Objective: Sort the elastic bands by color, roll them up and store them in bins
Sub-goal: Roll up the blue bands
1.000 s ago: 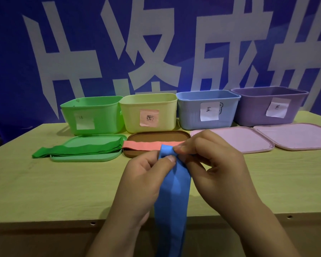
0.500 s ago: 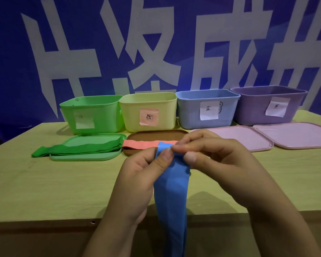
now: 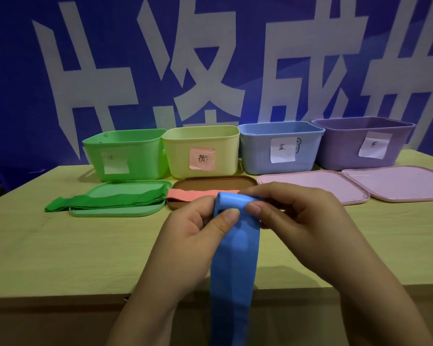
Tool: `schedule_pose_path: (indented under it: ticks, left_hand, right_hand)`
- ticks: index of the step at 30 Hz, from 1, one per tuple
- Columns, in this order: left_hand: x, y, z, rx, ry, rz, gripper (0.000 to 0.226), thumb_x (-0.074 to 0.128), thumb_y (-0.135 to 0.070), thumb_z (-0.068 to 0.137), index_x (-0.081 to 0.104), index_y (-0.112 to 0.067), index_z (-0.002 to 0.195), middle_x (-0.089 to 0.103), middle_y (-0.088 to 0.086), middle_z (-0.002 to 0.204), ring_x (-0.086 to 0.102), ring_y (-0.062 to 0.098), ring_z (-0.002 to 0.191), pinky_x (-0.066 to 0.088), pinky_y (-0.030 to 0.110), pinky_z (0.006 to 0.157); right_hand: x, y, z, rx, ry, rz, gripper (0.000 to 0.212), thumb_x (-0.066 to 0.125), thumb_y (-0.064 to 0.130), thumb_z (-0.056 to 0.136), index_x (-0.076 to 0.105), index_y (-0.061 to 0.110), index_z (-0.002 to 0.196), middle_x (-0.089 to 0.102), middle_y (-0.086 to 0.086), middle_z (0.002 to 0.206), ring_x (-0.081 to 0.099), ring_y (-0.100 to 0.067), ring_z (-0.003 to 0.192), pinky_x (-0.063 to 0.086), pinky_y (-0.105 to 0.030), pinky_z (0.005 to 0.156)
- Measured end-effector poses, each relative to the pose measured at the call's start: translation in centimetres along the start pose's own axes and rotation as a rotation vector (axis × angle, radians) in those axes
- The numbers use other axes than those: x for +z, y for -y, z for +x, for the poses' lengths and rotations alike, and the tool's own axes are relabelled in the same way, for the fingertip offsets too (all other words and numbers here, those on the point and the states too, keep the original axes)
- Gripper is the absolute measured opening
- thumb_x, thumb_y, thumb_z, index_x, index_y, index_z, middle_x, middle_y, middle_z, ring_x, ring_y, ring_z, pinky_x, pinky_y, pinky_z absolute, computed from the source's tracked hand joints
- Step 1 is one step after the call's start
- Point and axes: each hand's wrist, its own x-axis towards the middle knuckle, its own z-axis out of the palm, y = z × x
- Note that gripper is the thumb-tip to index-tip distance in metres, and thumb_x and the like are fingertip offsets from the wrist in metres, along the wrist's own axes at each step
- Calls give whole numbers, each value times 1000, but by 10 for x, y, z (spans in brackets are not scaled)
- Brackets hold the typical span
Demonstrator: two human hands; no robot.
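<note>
Both hands hold the blue band above the near part of the bench. L hand: grip narrow, thumb pressed on the front face of the band's top fold, fingers curled behind it. R hand: grip narrow, thumb and forefinger pinching the same fold from the other side. The fold sits directly between the two grips, curled over at the top; whether a full roll turn exists under the fingers cannot be told. Below the grips the band hangs straight down, past the front edge of the bench and out of view at the bottom.

Just beyond the grips: pink band, lying flat across the brown lid, its R end hidden behind the hands. Beyond and L of the grips: green bands, stacked flat, lying partly on the green lid, L end trailing onto the bench. Beyond and R of the grips: two pink lids, side by side, flat.

Behind the lids, a row of four open bins, each w/ a paper label on its front: green bin, yellow bin, blue bin, purple bin. Bin contents not visible from this angle. Backdrop: blue banner w/ large white characters.
</note>
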Motion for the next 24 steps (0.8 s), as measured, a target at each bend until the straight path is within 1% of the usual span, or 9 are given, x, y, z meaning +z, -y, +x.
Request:
schedule_pose_path:
  ticks: [2,4,6,8,10,14,16,20,24]
  left_hand:
    - [1,0,1,-28,-4,-31,25,59,-29,72,74,-26,93,75,-3,90,70,12,87,56,25,76]
    - [4,0,1,-38,-2,-56,26,57,-26,72,70,-21,94,75,-3,90,70,12,87,55,26,77]
    - [5,0,2,-49,-4,-113,32,58,-21,70,64,-18,101,75,-3,88,70,10,85,55,24,75]
    - [3,-1,3,-79,-18,-165,37,59,-19,67,58,-17,105,75,-4,84,69,7,81,53,19,67]
    - [3,-2,4,-89,1,-161,37,59,-19,68,56,-16,104,74,-5,84,68,5,80,51,16,65]
    - [5,-3,4,-72,17,-122,25,58,-6,82,56,-12,106,73,-6,90,66,2,86,51,15,73]
    - [6,-3,4,-47,13,-116,22,57,-4,84,58,-12,105,74,-7,91,66,1,88,49,13,74]
    - [9,-4,5,32,-14,-32,25,62,-25,72,68,-25,96,73,-9,94,67,4,93,50,16,78]
    - [10,-3,6,100,-112,2,26,67,-31,63,73,-43,86,73,-16,89,66,-1,88,51,14,76]
  right_hand:
    - [4,-3,0,-54,-72,-51,20,62,34,82,72,31,99,63,31,80,61,6,82,48,-10,72]
    - [6,-5,1,-106,-114,-103,22,60,32,80,72,29,98,59,31,79,57,12,79,43,-2,71]
    - [5,-6,1,-148,-136,-136,22,60,36,81,71,28,99,59,29,81,56,11,81,42,-2,72]
    - [5,-5,0,-186,-140,-156,27,54,41,82,70,28,101,54,35,85,55,12,84,42,-1,74]
    - [5,-5,0,-201,-149,-159,30,50,41,83,69,27,101,50,37,87,52,16,83,39,1,75]
    - [7,-6,-1,-240,-196,-165,26,53,34,84,70,22,101,60,21,87,54,8,84,37,2,75]
    - [8,-7,-1,-257,-215,-164,25,54,31,85,70,20,100,61,18,87,54,5,84,37,1,76]
    - [9,-7,0,-261,-236,-145,25,54,31,85,69,20,101,60,18,89,54,7,85,39,0,77]
    - [8,-6,0,-282,-241,-147,24,53,31,85,67,21,103,61,17,90,55,5,87,45,-5,78]
